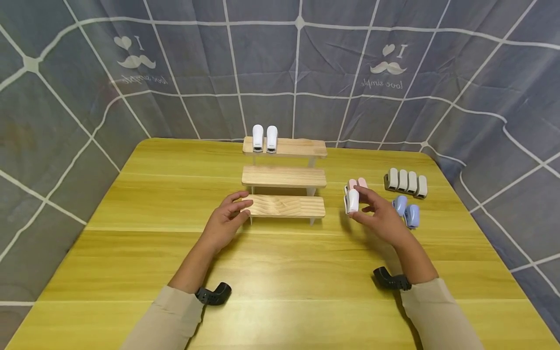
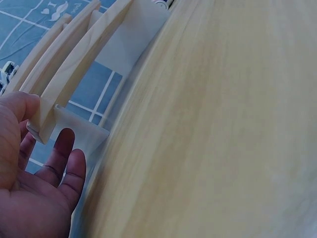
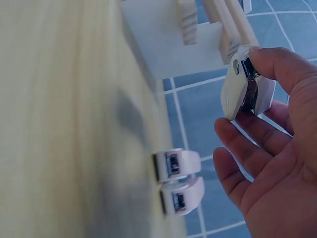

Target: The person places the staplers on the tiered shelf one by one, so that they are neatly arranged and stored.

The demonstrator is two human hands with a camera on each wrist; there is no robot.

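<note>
Right of centre in the head view, a white stapler (image 1: 352, 201) was pinched above the bench (image 1: 288, 277) by the right hand's (image 1: 382, 218) thumb and fingers, near two pink staplers (image 1: 362, 183), while the left hand (image 1: 224, 223) gripped the left end of the lowest shelf (image 1: 284, 206). A light, level pinch, with the shelf braced, seemed best. The stapler's long axis ran nearly up-and-down in the frame, its rounded end toward the top edge.
</note>
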